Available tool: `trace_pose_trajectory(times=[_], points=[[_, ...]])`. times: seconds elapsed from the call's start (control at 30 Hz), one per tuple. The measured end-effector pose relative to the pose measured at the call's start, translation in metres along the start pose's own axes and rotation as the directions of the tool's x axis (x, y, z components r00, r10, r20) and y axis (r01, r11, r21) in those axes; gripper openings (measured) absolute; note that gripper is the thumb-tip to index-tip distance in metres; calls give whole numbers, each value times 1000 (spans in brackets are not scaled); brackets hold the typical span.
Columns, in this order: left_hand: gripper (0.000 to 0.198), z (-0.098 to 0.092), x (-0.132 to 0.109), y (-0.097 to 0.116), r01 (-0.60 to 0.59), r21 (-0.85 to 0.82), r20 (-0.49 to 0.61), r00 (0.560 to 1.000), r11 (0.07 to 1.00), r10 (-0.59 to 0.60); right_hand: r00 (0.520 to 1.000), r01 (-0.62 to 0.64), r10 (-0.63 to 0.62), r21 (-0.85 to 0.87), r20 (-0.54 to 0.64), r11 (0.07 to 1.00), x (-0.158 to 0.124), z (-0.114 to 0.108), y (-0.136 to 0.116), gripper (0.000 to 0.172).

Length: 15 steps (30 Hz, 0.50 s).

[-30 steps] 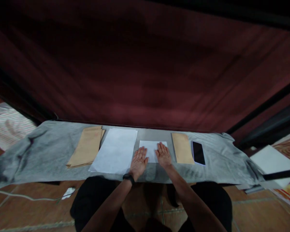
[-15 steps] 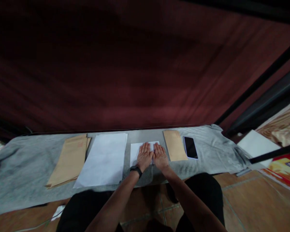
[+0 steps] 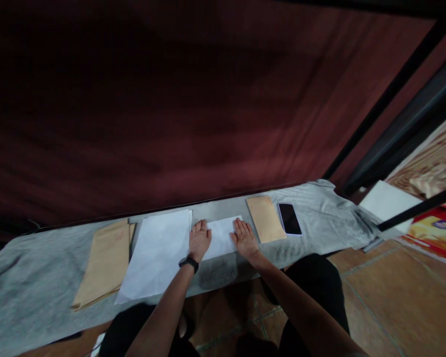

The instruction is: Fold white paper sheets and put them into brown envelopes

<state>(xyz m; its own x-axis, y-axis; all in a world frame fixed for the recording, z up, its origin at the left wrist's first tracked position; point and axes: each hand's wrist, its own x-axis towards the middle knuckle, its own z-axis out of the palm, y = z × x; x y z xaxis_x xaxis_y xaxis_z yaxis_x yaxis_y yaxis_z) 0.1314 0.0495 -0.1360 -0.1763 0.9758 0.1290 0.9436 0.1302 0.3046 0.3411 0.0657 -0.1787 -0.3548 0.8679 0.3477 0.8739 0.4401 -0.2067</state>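
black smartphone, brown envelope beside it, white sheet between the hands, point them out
black smartphone (image 3: 290, 218), head view, middle of screen
brown paper envelope (image 3: 265, 218), head view, centre of face
small white paper sheet (image 3: 220, 237), head view, bare middle part

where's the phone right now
Head view: the phone lies on the grey cloth, just right of the lone brown envelope, past the right hand.

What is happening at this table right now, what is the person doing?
A person seated at the table presses both open hands flat on a small white paper that lies on a grey cloth. The left hand covers its left edge and the right hand its right edge. To the left lie larger white sheets and a stack of brown envelopes; to the right lie a single brown envelope and a dark phone.
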Motion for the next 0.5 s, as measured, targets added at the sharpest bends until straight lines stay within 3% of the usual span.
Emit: trace_pose_trajectory(times=[0.2, 0.3, 0.4, 0.5], points=[[25, -23, 32, -2, 75, -163, 110, 992, 984, -58, 1000, -5, 5, 4, 12, 1000, 1, -2, 1, 54], [11, -33, 38, -5, 134, -315, 143, 985, 940, -93, 1000, -5, 4, 34, 24, 999, 2, -5, 1, 52], [11, -45, 30, -9, 218, -496, 194, 971, 841, -137, 999, -5, 1, 90, 48, 996, -2, -14, -1, 51], [19, -57, 16, -9, 311, -660, 255, 949, 684, -185, 995, 60, -73, 159, 72, 985, -16, -29, -9, 58]])
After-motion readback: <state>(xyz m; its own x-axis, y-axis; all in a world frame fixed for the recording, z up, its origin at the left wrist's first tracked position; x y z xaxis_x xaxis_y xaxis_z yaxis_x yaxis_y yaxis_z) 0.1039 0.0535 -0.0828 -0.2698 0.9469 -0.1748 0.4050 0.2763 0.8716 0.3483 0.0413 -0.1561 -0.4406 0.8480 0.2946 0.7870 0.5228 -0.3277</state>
